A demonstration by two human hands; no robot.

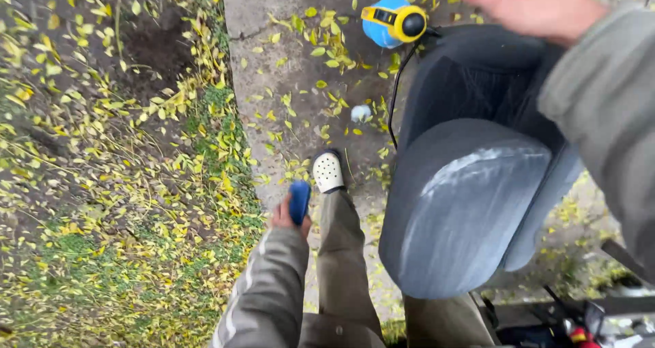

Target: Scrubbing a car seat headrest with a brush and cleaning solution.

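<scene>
Left hand [286,215] holds blue brush [299,201] beside seat [471,198].

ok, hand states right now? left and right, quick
Left hand: closed around a small blue oblong object.
Right hand: blurred at the top edge, above the grey upholstered car seat; open or closed cannot be told.

I'm outdoors, in a yard or the edge of a driveway in autumn. Under my pale clog [328,172] runs a strip of cracked concrete paving [286,61], strewn with small yellow leaves [326,44]. To my left is bare dark soil [147,44] and patchy grass [123,280], thick with the same fallen leaves. A grey car seat [464,198] stands out here on the ground, with a blue and yellow machine [392,22] on the paving beyond it
</scene>
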